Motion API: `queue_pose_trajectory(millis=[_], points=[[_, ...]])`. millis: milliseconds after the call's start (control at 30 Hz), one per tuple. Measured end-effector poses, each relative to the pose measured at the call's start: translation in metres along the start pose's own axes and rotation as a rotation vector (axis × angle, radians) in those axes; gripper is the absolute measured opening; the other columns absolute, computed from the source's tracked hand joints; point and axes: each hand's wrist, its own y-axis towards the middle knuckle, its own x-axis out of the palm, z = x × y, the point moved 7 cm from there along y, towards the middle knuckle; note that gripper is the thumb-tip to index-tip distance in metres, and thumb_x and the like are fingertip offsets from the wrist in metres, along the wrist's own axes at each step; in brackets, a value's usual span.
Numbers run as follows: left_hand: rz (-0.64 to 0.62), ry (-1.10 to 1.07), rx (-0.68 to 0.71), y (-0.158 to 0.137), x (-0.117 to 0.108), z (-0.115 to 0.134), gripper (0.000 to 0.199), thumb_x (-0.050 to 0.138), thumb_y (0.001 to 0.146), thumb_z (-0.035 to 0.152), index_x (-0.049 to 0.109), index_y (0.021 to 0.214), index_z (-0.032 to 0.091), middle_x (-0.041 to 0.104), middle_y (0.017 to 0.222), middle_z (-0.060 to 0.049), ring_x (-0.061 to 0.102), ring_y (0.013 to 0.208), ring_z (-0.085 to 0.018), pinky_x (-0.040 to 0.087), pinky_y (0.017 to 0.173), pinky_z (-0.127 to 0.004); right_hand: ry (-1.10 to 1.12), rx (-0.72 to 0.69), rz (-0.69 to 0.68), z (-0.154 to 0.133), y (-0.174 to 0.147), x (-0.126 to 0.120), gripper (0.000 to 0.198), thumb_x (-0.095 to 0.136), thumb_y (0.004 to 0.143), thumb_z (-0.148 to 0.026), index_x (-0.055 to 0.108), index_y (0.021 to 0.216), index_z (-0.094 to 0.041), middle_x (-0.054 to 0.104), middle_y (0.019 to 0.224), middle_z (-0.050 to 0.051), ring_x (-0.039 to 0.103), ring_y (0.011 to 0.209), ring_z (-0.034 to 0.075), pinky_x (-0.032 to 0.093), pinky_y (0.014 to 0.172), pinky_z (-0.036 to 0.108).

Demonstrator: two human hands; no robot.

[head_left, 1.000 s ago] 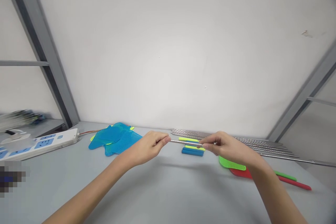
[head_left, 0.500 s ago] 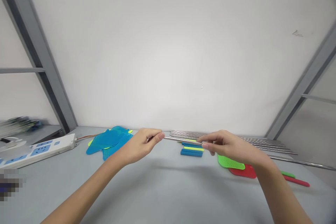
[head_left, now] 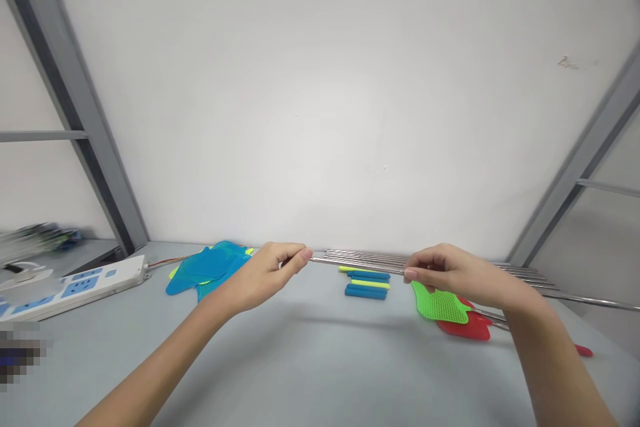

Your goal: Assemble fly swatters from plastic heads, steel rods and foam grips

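My left hand pinches the left end of a thin metal rod between thumb and fingers. Farther right along the same rod, my right hand is closed on it, and the rod's far end sticks out past that wrist. The rod is held nearly level above the table. Below it lie several short blue and yellow handles. Under my right hand are a green fly swatter and a red fly swatter, their shafts partly hidden by my forearm.
Several metal rods lie along the wall at the back of the grey table. Blue swatter heads, with some yellow beneath, are piled on the left. A white power strip stands at the far left, beside a metal frame post.
My right hand has slid to the right along the rod, leaving a longer stretch between the hands. My left hand has barely moved and keeps its pinch.
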Motion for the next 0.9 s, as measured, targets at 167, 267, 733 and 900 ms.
queue_pose_trajectory(millis=[167,267,733,900], points=[[-0.023,-0.05,-0.012,-0.004,-0.001,0.005,0.034,0.026,0.079,0.041,0.029,0.055,0.017,0.024,0.054,0.004,0.023,0.047,-0.007,0.022,0.041,-0.02,0.007,-0.029,0.003,-0.003,-0.003,-0.001,0.03,0.04,0.074,-0.043,0.057,0.072,-0.018,0.046,0.06,-0.001,0.038,0.052,0.009,0.028,0.042,0.019],[-0.023,-0.061,-0.034,-0.006,-0.005,0.006,0.036,0.025,0.08,0.042,0.036,0.056,0.017,0.029,0.053,0.004,0.025,0.047,-0.007,0.024,0.041,-0.019,0.008,-0.037,0.003,-0.005,-0.004,-0.001,0.028,0.04,0.075,-0.041,0.058,0.073,-0.018,0.045,0.059,-0.001,0.038,0.052,0.009,0.028,0.043,0.019],[-0.041,0.073,-0.004,-0.011,-0.005,0.013,0.033,0.026,0.08,0.042,0.036,0.059,0.018,0.03,0.055,0.004,0.028,0.048,-0.007,0.022,0.042,-0.021,0.019,-0.033,-0.006,-0.012,-0.003,0.005,0.028,0.04,0.075,-0.04,0.058,0.076,-0.02,0.046,0.06,-0.002,0.038,0.052,0.009,0.027,0.043,0.019],[-0.016,0.211,0.085,-0.013,0.001,0.025,0.033,0.024,0.081,0.039,0.033,0.057,0.019,0.029,0.053,0.004,0.029,0.049,-0.009,0.022,0.046,-0.022,0.006,-0.005,0.0,-0.01,-0.003,0.006,0.036,0.038,0.073,-0.046,0.059,0.075,-0.018,0.043,0.058,-0.001,0.035,0.05,0.008,0.027,0.043,0.019]])
